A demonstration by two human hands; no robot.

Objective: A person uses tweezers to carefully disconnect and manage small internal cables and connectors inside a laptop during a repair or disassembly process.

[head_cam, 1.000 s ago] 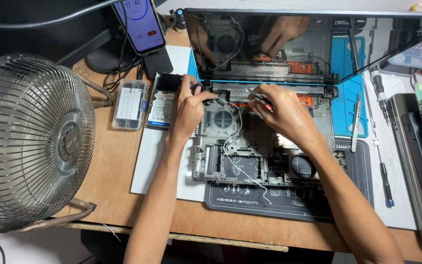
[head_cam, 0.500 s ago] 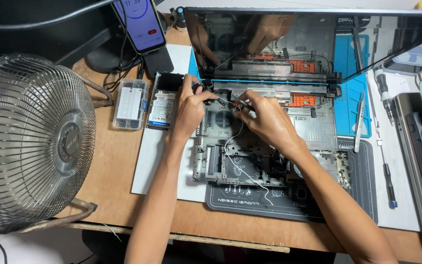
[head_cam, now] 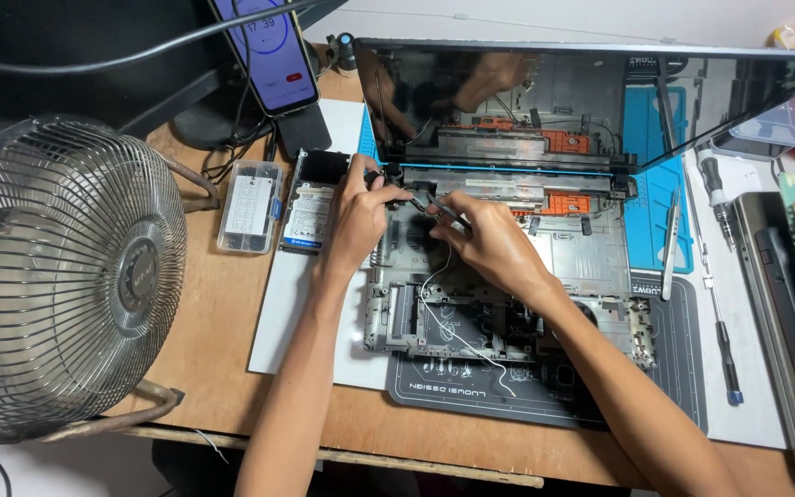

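- Worked with both hands inside an opened laptop base [head_cam: 508, 276], stripped down to its grey inner frame, lying on a dark repair mat [head_cam: 674, 387] on a wooden desk [head_cam: 204, 350].
- Left hand [head_cam: 361, 216] rested at the rear left corner of the base, near the hinge, fingers curled and pinched on a small dark part there; what exactly was pinched could not be told.
- Right hand [head_cam: 494, 244] lay just beside the left, fingers closed around thin metal tweezers [head_cam: 442, 210], tips aimed toward the left hand's fingers.
- Thin white wire [head_cam: 453, 331] trailed from under the right hand across the base and onto the mat.
- Laptop screen [head_cam: 545, 101] stood open behind the base, dark and mirroring both hands.
- Hard drive [head_cam: 310, 207] lay just left of the left hand, on a white sheet [head_cam: 287, 313], with a clear plastic screw box [head_cam: 250, 207] beside it.
- Phone [head_cam: 269, 51] leaned upright behind those, showing a timer.
- Wire-caged fan [head_cam: 57, 276] filled the left end of the desk.
- Long screwdriver [head_cam: 718, 276] lay well right of the base, with a second pair of tweezers [head_cam: 671, 244] closer in.
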